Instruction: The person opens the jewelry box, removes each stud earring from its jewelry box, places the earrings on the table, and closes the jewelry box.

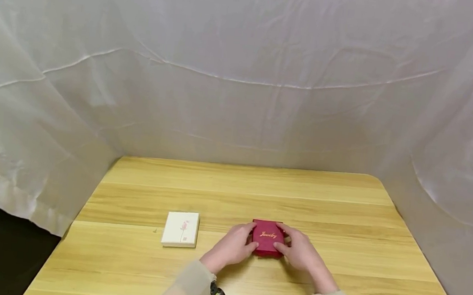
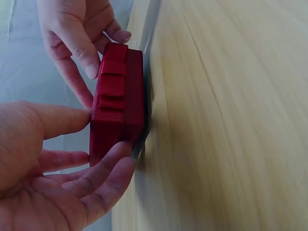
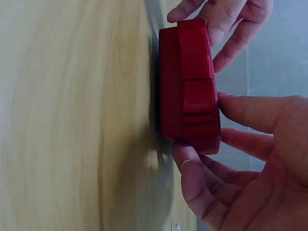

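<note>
A red jewelry box [image 1: 268, 240] with gold "Jewelry" lettering on its lid sits at the middle of the wooden table. My left hand [image 1: 232, 246] grips its left side, thumb near the front corner and fingertips toward the back. On the opposite side, my right hand [image 1: 300, 254] holds it the same way. In the left wrist view, a ribbon bow [image 2: 112, 86] decorates the front of the lid. The right wrist view shows the lid standing out slightly past the lower part of the box [image 3: 171, 86], with fingertips low at its side.
To the left of the hands lies a square white box [image 1: 173, 230] with a pink flower printed on it. The wooden table [image 1: 342, 211] is bordered by pale grey cloth [image 1: 265, 121] at the back and sides. Dark space shows beyond the table's left edge.
</note>
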A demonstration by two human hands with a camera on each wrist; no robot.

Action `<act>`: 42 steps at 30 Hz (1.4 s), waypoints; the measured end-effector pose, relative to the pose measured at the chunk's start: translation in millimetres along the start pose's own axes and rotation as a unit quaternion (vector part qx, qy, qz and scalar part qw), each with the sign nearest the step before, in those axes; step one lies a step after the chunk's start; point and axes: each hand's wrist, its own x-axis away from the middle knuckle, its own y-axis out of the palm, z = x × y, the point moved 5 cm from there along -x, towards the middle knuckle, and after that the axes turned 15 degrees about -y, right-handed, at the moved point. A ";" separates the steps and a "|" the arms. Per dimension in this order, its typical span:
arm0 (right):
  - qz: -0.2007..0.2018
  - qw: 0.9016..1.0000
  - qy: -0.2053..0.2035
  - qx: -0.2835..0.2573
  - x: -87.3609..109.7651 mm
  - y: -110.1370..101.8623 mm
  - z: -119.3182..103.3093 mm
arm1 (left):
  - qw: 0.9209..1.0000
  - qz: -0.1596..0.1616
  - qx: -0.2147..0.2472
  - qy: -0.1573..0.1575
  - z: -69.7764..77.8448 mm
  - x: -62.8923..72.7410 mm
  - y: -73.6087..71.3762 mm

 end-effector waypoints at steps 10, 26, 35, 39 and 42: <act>0.001 1.000 -0.002 0.010 2.0 -7.2 9.5 | 1.000 -0.004 -0.013 -0.003 7.4 -8.1 9.2; -0.003 1.000 -0.004 0.024 1.4 -9.7 11.9 | 1.000 -0.010 -0.016 -0.001 8.0 -11.6 11.7; 0.002 0.999 -0.010 0.035 2.7 -13.7 10.9 | 1.000 -0.010 0.009 -0.005 4.0 -11.0 8.4; 0.007 0.999 -0.014 0.035 3.9 -20.7 10.4 | 1.000 -0.010 0.018 -0.017 -2.0 -10.8 2.0; 0.006 0.999 -0.028 0.034 3.4 -26.9 11.1 | 1.000 -0.002 0.007 -0.014 -6.1 -10.4 -6.7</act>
